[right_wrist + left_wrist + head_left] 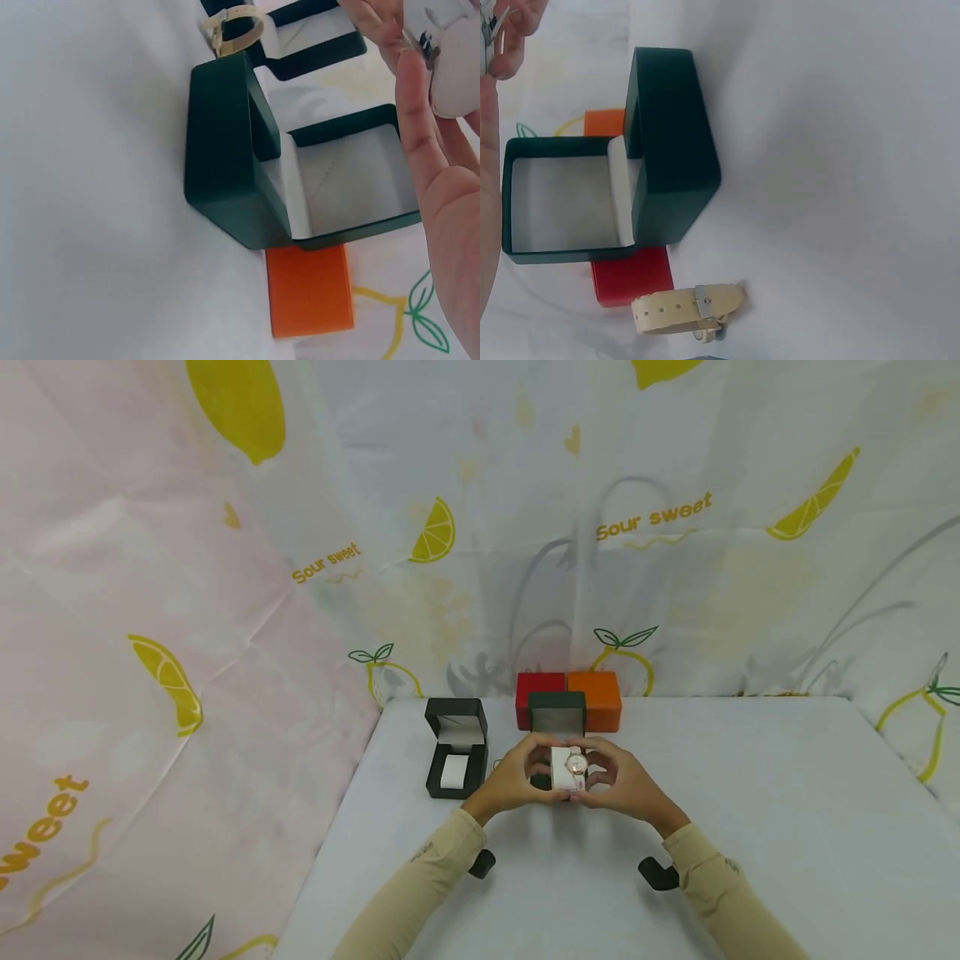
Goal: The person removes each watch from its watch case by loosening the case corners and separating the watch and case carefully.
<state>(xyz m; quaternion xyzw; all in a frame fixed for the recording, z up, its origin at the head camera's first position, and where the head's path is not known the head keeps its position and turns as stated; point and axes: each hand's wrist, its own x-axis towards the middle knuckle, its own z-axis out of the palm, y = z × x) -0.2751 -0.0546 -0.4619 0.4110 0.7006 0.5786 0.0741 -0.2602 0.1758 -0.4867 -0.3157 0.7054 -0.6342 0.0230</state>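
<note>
In the head view, my left hand (513,778) and my right hand (626,783) hold a white watch cushion (558,768) between their fingers and thumbs. A light-strapped wristwatch (576,764) is wrapped around it, dial facing up. Both hands are raised over a dark green watch box (675,127), whose lid (557,717) stands open at the back. The wrist views show the box beneath the hands and only edges of the cushion. Beside the box lies a second watch with a cream strap (690,309), mostly hidden behind the left hand in the head view.
At the left stands an open black watch box (456,735) holding a bare white cushion (453,772). Behind the green box are a red box (538,685) and an orange box (600,702). A lemon-print cloth (480,602) hangs behind the white table (750,777).
</note>
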